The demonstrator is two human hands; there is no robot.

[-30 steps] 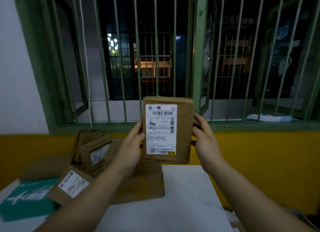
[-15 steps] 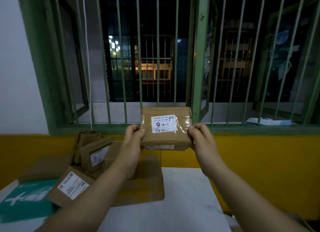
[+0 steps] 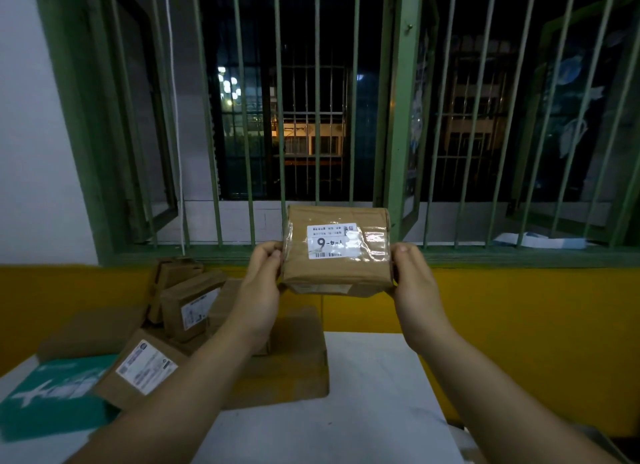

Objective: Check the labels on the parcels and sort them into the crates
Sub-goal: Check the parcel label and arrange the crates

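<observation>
- Parcel (image 3: 337, 250) held up in mid-air above the far edge of the table (image 3: 363, 394), in front of the barred window (image 3: 311, 117); brown paper wrap, clear tape across the face.
- Change: a second ago a tall face with a long printed shipping slip was toward the camera; the parcel has since been turned, and a wide face with a small white label (image 3: 331, 241) shows, marked with a large "9" and a short code.
- Reading: this looks like the sorting mark, so the check step is likely near done; next call is which crate takes a "9". No crate is in view.
- Left hand (image 3: 258, 290) grips the parcel's left end, thumb on the front face, fingers curled behind and hidden.
- Right hand (image 3: 414, 283) grips the right end the same way, thumb tip at the front edge, other fingers out of sight behind.
- Parcel sits between the two hands, label clear of both thumbs.
- Unsorted stack of boxes (image 3: 194, 311) lies at the table's far left corner; a teal package (image 3: 55, 394) at the left edge.
</observation>
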